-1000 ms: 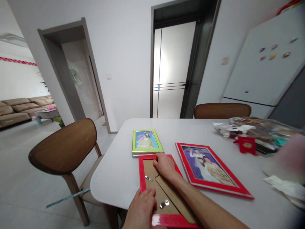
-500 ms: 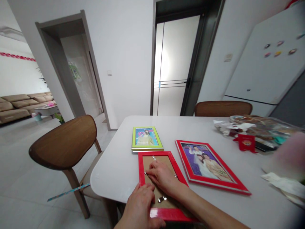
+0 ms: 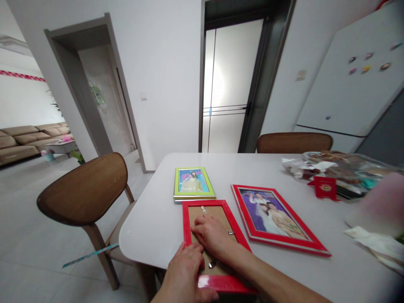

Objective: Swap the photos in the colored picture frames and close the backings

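Note:
A red picture frame (image 3: 227,283) lies face down at the table's near edge, showing its brown backing board (image 3: 217,214). My left hand (image 3: 185,267) grips the frame's near left corner, thumb on the front rail and fingers over the left one. Bent and pressed together, the fingers of my right hand (image 3: 212,233) are at a small metal clip on the left rail, which they mostly cover. Other metal clips show at the far side (image 3: 203,209), the right side (image 3: 231,232) and near my right wrist (image 3: 212,264).
On the white table (image 3: 151,227), a green-framed photo (image 3: 193,182) lies beyond the red frame. To the right is a red-framed wedding photo (image 3: 274,214). Bags and a red packet (image 3: 325,187) crowd the far right. A wooden chair (image 3: 85,189) stands at the left.
My right hand has shifted slightly left and forward at the left clip, baring more of the right-hand clip. The left hand keeps its grip on the frame.

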Demonstrator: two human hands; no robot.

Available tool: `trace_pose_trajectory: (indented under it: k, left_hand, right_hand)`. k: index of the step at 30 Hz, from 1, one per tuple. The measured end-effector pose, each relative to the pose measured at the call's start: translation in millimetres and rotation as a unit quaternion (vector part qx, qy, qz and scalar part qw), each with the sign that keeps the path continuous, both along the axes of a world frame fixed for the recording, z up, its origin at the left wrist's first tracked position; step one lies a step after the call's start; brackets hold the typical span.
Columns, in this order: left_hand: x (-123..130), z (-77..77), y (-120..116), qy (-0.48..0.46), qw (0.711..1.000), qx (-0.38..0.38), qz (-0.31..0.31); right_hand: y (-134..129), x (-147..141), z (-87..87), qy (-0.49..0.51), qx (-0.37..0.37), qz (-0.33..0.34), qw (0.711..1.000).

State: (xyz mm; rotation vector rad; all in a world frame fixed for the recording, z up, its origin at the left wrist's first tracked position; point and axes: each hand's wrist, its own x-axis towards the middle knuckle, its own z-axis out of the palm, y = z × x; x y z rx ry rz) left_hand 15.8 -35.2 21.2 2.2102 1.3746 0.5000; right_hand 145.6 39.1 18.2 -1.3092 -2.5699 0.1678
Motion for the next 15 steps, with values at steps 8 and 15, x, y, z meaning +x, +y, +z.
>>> trace_pose_trajectory:
  k: [8, 15]
  left_hand:
    - [-1, -2.3, -2, 0.001, 1.0, 0.008, -0.003]
    - [-6, -11.5, -1, -0.009, 1.0, 0.021, -0.005]
  right_hand:
    - [-22, 25, 14.1, 0.116, -0.052, 0.038, 0.991]
    - [-65, 53, 20.5, 0.076, -0.068, 0.1, 0.99]
